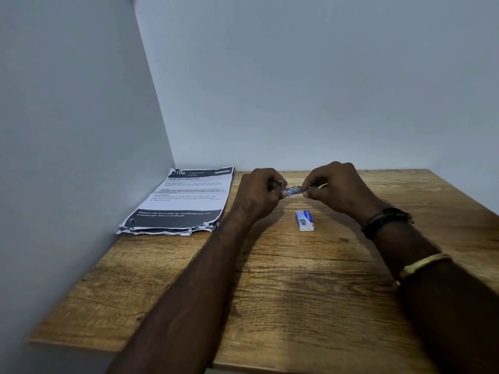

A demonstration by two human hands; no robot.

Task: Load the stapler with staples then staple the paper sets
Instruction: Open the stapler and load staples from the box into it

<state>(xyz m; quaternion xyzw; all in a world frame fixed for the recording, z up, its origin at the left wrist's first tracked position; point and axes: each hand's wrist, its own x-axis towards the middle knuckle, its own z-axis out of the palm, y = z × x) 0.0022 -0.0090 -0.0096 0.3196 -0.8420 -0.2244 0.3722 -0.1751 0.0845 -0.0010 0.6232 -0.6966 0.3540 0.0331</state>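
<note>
Gripping the small stapler between them, left hand and right hand hover beyond the shut staple box, whose label is unreadable, right of the paper stack headed "108 LIVING ROOM".

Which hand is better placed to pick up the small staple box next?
Probably the right hand. The small blue-and-white staple box lies on the wooden table just below it, while the left hand sits nearer the printed paper stack. Both hold the small metal stapler.
</note>
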